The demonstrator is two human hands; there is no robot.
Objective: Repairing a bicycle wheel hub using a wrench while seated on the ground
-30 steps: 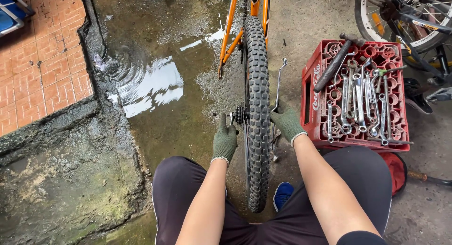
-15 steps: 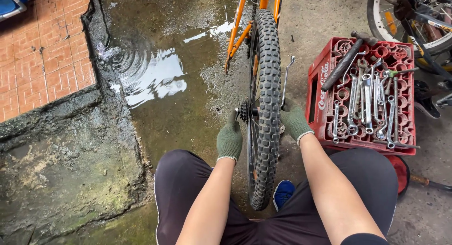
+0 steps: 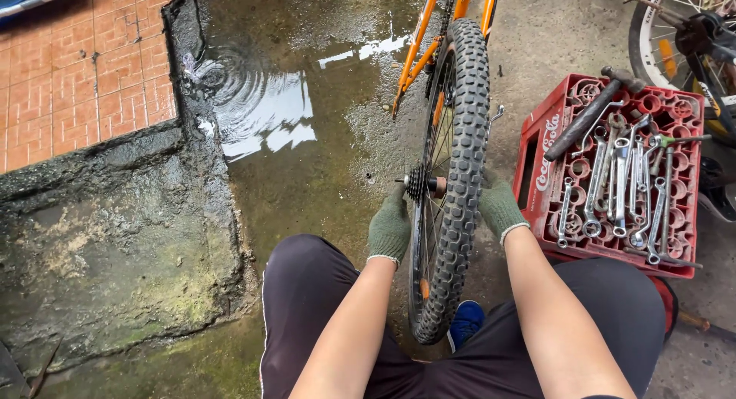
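a knobby black rear wheel (image 3: pixel 460 177) stands upright on the wet concrete floor (image 3: pixel 322 177), between the knees of a seated person in dark shorts. the left hand (image 3: pixel 389 229), in a green knit glove, rests against the wheel's left side just below the small toothed sprocket cluster (image 3: pixel 418 184) at the hub, fingers curled together. the right hand (image 3: pixel 500 207), gloved the same, sits on the wheel's right side at hub height; the tyre hides its fingertips, so it may be gripping the axle end, but i cannot tell. the orange bike frame (image 3: pixel 429 39) runs away from the hub toward the far edge.

just right of the wheel stands a red plastic bottle crate (image 3: pixel 537 177), its round cells heaped with shiny steel spanners (image 3: pixel 621 184) and a dark-handled hammer (image 3: pixel 586 119) lying diagonally. far right, part of another bicycle wheel (image 3: pixel 675 31). to the far left a puddle (image 3: pixel 261 108) shows ripples beside a rough, mossy concrete step (image 3: pixel 115 223) topped with orange tiles (image 3: pixel 69 77). a blue shoe (image 3: pixel 465 321) peeks out under the tyre's near edge.
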